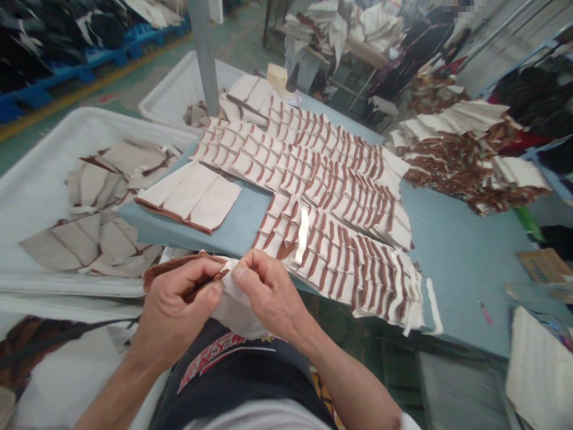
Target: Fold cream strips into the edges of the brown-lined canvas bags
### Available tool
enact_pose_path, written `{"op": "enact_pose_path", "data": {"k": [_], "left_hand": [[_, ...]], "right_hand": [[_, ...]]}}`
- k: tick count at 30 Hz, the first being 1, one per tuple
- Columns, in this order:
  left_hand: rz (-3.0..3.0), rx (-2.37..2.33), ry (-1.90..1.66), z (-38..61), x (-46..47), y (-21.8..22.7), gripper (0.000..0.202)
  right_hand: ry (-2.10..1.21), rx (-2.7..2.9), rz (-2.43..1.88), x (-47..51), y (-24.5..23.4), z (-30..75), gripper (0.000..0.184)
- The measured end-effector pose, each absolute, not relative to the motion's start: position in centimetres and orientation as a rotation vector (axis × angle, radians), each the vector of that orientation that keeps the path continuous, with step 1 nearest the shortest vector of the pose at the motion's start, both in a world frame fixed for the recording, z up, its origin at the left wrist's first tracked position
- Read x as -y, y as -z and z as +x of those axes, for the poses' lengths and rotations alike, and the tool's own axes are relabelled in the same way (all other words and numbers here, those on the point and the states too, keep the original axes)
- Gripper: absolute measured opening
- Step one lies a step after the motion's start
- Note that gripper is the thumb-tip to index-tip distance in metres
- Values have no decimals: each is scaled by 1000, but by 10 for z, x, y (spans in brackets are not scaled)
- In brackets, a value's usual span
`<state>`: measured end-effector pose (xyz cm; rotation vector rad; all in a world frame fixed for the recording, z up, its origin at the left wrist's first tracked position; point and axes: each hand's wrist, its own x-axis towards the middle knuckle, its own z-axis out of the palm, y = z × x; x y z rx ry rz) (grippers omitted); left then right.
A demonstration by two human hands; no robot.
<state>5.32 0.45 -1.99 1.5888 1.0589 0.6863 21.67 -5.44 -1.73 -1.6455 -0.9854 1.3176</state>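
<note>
My left hand point(176, 304) and my right hand point(264, 292) meet close to my body, both pinched on one cream fabric piece with a brown edge point(230, 307). The fingertips of both hands press together at the piece's upper edge. Just beyond my hands, overlapping rows of the same cream and brown pieces point(322, 197) lie spread over the blue table point(461, 251). A small stack of larger cream pieces point(190, 197) rests on the table's left corner.
White plastic tubs point(40, 179) at the left hold loose cream pieces. A heap of finished pieces point(465, 155) lies at the table's far right. A grey post point(203, 54) stands behind the table. Another person point(430, 36) works at a far table.
</note>
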Motion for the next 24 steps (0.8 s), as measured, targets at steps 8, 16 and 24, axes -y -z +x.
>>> {"op": "enact_pose_path", "data": {"k": [8,16,24], "left_hand": [[1721,-1172,-724,65,4,24,16],[1395,-981,-671,47,-18,47,16],[1311,-870,-582,25,-29,43,17]], "right_hand": [[-1215,1166,-1800,47,33,211,27],[-1214,1200,-1645,35,39,208,37],[-1351,1152,-1627,50,16,218,34]]}}
